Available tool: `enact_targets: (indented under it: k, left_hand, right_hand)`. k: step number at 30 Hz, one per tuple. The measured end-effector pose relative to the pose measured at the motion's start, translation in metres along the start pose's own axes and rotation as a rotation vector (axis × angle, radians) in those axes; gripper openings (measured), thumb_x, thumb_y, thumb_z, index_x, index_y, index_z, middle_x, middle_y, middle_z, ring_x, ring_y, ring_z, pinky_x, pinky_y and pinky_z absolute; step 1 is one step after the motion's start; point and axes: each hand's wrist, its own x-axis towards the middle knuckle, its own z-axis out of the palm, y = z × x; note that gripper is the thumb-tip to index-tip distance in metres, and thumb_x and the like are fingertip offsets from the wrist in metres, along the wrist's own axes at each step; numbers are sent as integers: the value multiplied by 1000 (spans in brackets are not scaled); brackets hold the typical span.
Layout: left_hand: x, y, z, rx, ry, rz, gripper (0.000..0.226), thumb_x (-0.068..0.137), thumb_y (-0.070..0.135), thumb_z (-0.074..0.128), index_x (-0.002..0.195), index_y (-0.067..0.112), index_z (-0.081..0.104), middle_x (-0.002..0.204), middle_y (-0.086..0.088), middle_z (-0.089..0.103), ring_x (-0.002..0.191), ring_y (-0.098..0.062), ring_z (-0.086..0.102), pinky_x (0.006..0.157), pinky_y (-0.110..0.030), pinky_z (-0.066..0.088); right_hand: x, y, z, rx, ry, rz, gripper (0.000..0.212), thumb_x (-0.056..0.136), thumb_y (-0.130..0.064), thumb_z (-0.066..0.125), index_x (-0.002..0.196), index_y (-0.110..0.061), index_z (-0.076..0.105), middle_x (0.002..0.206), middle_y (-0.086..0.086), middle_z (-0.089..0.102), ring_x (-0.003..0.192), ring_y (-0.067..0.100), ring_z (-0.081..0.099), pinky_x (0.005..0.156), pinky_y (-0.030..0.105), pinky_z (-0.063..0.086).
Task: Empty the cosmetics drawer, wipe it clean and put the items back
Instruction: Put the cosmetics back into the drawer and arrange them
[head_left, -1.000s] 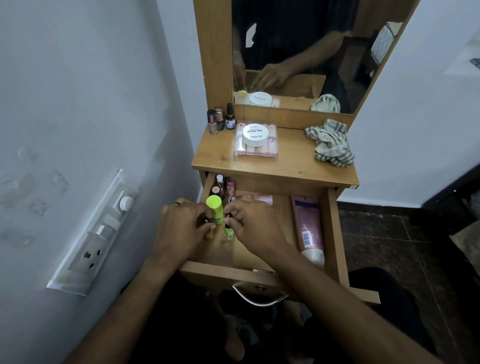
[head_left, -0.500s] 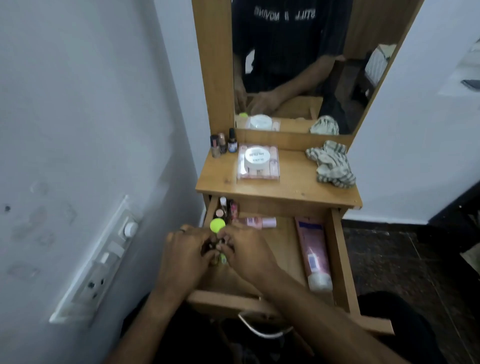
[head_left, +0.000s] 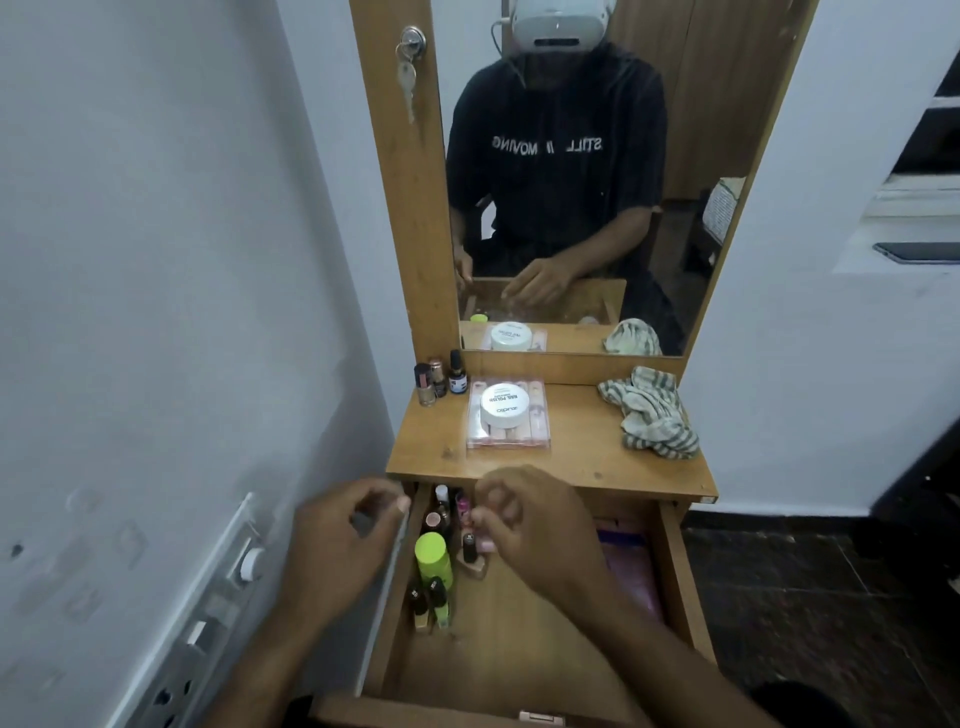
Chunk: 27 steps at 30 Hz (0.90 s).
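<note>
Head: hands (head_left: 436, 525) loosely curled, empty.

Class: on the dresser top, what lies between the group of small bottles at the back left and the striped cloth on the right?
In the head view, a clear pink box with a round white nail polish remover tub on top lies between the small bottles and the striped cloth.

The wooden drawer (head_left: 680, 582) is pulled open. Along its left wall stand small nail polish bottles (head_left: 428, 603) and a lime-capped bottle (head_left: 432, 558), upright. A pink tube (head_left: 634, 566) lies at its right side.
</note>
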Motion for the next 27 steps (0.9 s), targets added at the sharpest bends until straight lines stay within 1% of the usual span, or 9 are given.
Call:
enact_targets:
  k: [3, 5, 7, 10, 13, 16, 18, 21, 27]
  left_hand:
    - [47, 9, 1, -8, 77, 39, 14, 91, 17, 72, 91, 31, 70, 86, 19, 70, 82, 3, 65, 67, -6, 45]
    - [78, 12, 8, -12, 138, 58, 10, 93, 19, 70, 99, 27, 70, 96, 11, 71, 81, -3, 65, 70, -19, 53]
    - [105, 13, 18, 37, 160, 57, 20, 94, 22, 69, 113, 19, 69, 110, 2, 69, 81, -9, 63, 70, -18, 50]
    - [131, 13, 36, 105, 108, 59, 38, 95, 34, 67, 130, 22, 61, 127, -2, 60, 80, -13, 64, 69, -9, 38]
    - [143, 12, 52, 112, 70, 50, 48, 95, 41, 65, 138, 23, 54, 136, -4, 54, 94, -20, 65, 77, -14, 43]
    - [150, 9, 63, 143, 32, 28, 42, 94, 40, 65, 132, 25, 57, 129, -4, 59, 99, -21, 62, 82, -33, 53]
    - [153, 5, 66, 176, 13, 50, 29, 91, 35, 65, 118, 23, 63, 114, -3, 63, 97, -22, 61, 80, -38, 53]
    - [158, 0, 68, 213, 21, 92, 15, 91, 28, 65, 103, 18, 67, 99, -3, 66, 90, -23, 60, 76, -39, 51]
    - [157, -2, 65, 204, 54, 161, 15, 90, 17, 69, 104, 14, 70, 99, -6, 69, 86, -23, 63, 77, -37, 52]
  right_hand:
    - [47, -1, -19, -38, 79, -8, 20, 88, -36, 73, 108, -35, 69, 93, -18, 64, 72, -2, 57, 68, 19, 49]
    - [82, -3, -27, -74, 112, -28, 17, 88, -35, 72, 105, -34, 69, 92, -15, 67, 77, 4, 61, 71, 27, 51]
    - [111, -7, -29, -108, 124, -49, 17, 89, -33, 71, 105, -31, 70, 96, -12, 70, 86, 11, 64, 76, 33, 54]
    - [146, -17, -24, -210, 110, -59, 18, 90, -28, 68, 107, -26, 70, 102, -5, 71, 95, 17, 64, 76, 37, 54]
    - [170, -25, -13, -249, 103, -80, 21, 89, -24, 67, 110, -26, 71, 104, -1, 68, 96, 21, 64, 74, 40, 57]
    - [184, -28, -6, -315, 77, -78, 23, 90, -22, 69, 113, -23, 73, 109, 2, 66, 99, 22, 62, 78, 42, 58]
    - [190, -27, -5, -352, 62, -63, 13, 91, -17, 67, 101, -19, 75, 100, 3, 66, 94, 23, 63, 74, 40, 57]
    - [196, -25, -2, -395, 54, -35, 8, 88, -13, 68, 86, -18, 73, 84, 2, 66, 82, 23, 65, 67, 38, 57]
    - [196, -18, 0, -371, 21, -44, 6, 90, -16, 70, 95, -16, 73, 90, 4, 68, 83, 22, 64, 68, 36, 54]
